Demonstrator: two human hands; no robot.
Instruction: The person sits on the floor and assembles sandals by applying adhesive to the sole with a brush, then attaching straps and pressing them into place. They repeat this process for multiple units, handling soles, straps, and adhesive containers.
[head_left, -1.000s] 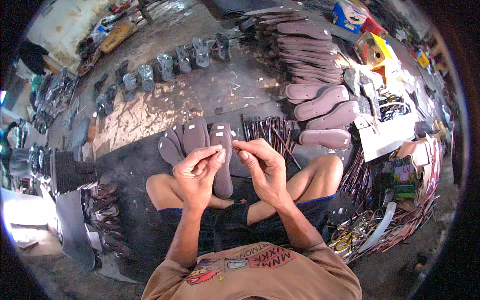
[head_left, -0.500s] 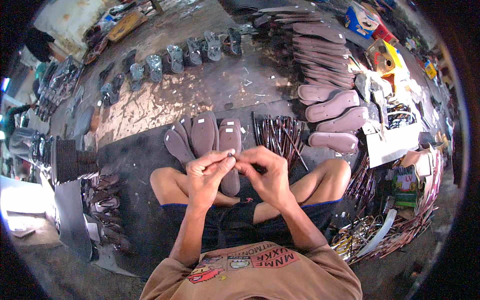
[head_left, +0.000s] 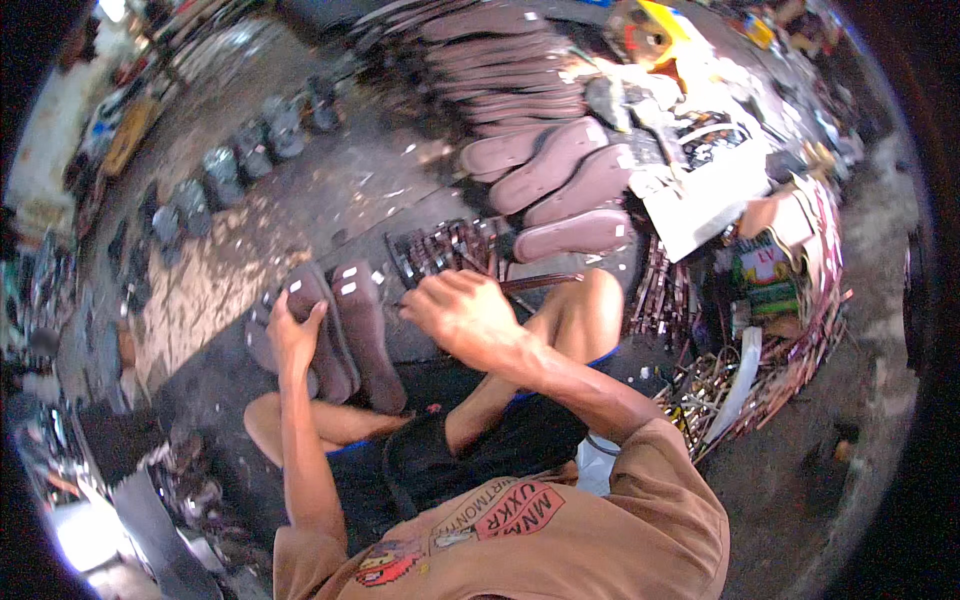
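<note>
On the left, my left hand (head_left: 293, 340) rests at a mauve-brown shoe sole (head_left: 335, 345), thumb and fingers apart over its left part. Another sole (head_left: 368, 330) with small white labels lies just to the right, and more sole edges show behind the hand. My right hand (head_left: 465, 315) is closed, back upward, in front of a pile of dark brown glossy straps (head_left: 445, 245). A brown strap (head_left: 545, 282) sticks out past its far side and seems to be in its grasp. The fingertips of that hand are hidden.
Stacked soles (head_left: 500, 75) and several loose soles (head_left: 575, 235) lie beyond the straps. A white sheet (head_left: 690, 215) is to their right. Bundled strips (head_left: 740, 400) lie at the right, and a row of dark sandals (head_left: 220, 175) stands far left.
My hands, earlier together at a small thing in front of me, have parted. The left went to the soles, the right to the strap pile. The view has turned to the right.
</note>
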